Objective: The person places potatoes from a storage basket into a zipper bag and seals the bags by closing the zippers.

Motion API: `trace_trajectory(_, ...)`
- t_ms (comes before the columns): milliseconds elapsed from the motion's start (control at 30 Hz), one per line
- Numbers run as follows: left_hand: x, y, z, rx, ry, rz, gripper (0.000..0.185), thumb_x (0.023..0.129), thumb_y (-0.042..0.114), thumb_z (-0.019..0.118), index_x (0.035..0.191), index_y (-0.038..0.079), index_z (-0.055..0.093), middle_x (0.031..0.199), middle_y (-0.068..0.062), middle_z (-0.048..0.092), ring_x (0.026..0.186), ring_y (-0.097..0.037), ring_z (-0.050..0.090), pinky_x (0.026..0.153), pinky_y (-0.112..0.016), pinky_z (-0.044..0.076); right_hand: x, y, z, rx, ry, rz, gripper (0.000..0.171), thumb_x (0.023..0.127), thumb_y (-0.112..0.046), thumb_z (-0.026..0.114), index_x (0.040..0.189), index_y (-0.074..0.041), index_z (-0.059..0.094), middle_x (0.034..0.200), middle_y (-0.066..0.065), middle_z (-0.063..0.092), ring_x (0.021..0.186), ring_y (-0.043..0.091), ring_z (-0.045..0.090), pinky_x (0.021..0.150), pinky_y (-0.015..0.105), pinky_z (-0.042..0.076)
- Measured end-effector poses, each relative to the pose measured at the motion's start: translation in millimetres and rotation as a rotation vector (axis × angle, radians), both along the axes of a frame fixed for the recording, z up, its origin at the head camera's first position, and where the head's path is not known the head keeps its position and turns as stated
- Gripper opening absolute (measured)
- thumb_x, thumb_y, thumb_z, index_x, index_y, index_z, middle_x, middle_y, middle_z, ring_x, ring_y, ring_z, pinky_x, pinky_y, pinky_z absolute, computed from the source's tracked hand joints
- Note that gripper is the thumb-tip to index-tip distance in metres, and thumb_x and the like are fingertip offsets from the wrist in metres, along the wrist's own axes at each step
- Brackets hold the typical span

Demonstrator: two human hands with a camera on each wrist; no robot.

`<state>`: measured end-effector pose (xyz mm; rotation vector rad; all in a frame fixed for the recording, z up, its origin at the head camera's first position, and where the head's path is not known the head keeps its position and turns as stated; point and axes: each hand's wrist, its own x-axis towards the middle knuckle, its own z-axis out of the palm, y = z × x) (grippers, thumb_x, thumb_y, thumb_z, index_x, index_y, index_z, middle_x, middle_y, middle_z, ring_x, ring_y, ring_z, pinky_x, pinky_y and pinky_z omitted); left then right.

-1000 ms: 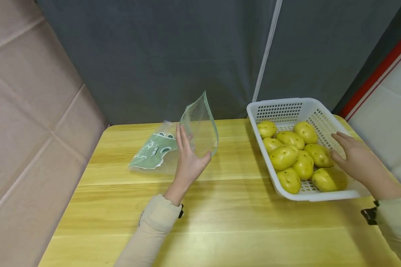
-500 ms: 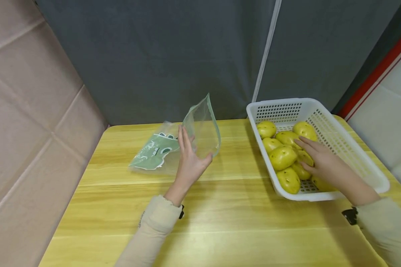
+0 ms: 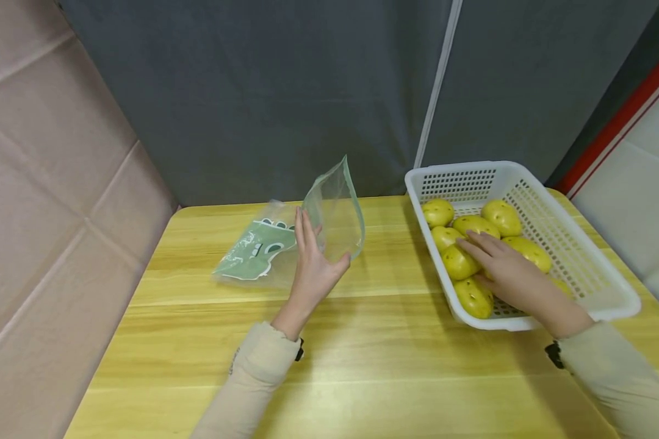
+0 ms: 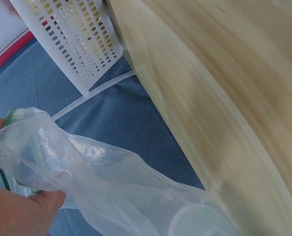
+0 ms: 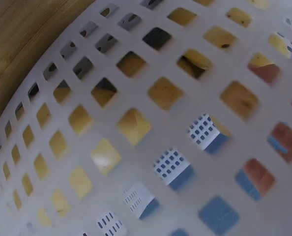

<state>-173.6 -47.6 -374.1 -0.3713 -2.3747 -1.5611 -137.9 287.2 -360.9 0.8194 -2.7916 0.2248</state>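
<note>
The left hand (image 3: 312,271) spreads straight fingers against the likely limp, light bag (image 3: 266,250) near the far edge of the table (image 3: 373,372), while the right hand (image 3: 511,277) straddles, grip unclear, a probably firm, weighty potato (image 3: 457,262) by the basket's (image 3: 626,306) left wall, best clasped round its middle.

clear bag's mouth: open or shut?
Open. In the head view, the clear bag gapes in the left hand, its green-edged rim spread apart.
</note>
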Motion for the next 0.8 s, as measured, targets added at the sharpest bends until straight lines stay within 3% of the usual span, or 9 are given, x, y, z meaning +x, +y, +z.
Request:
trace_trajectory(367, 0.0, -0.6, 0.8, -0.004, -0.013, -0.011, 0.110, 0.077, 0.007, 0.073, 0.152, 0.002, -0.007, 0.161, -0.006, -0.015, 0.140, -0.037, 0.034, 0.107, -0.044, 0.045, 0.4, -5.7, -5.3, 0.053, 0.057, 0.007, 0.069, 0.072, 0.002, 0.076, 0.134, 0.000, 0.047, 0.136, 0.029, 0.047, 0.120, 0.051, 0.045, 0.096, 0.063, 0.044)
trace_trajectory(600, 0.3, -1.7, 1.7, -0.014, -0.006, -0.017, 0.109, 0.078, 0.006, 0.072, 0.152, 0.002, -0.008, 0.160, -0.008, -0.015, 0.140, -0.038, 0.033, 0.107, -0.045, 0.045, -2.1, -7.4, -5.5, 0.021, 0.083, 0.012, 0.069, 0.068, 0.003, 0.079, 0.129, 0.001, 0.048, 0.123, 0.026, 0.053, 0.118, 0.051, 0.047, 0.097, 0.063, 0.043)
trace_trajectory(800, 0.6, -0.7, 2.5, -0.007, -0.031, -0.014, 0.109, 0.077, 0.005, 0.072, 0.152, 0.003, -0.007, 0.161, -0.006, -0.014, 0.140, -0.036, 0.033, 0.108, -0.044, 0.045, -2.9, -7.8, -4.3, 0.007, 0.097, 0.014, 0.066, 0.067, 0.004, 0.080, 0.125, 0.004, 0.050, 0.113, 0.025, 0.055, 0.100, 0.043, 0.056, 0.082, 0.056, 0.051)
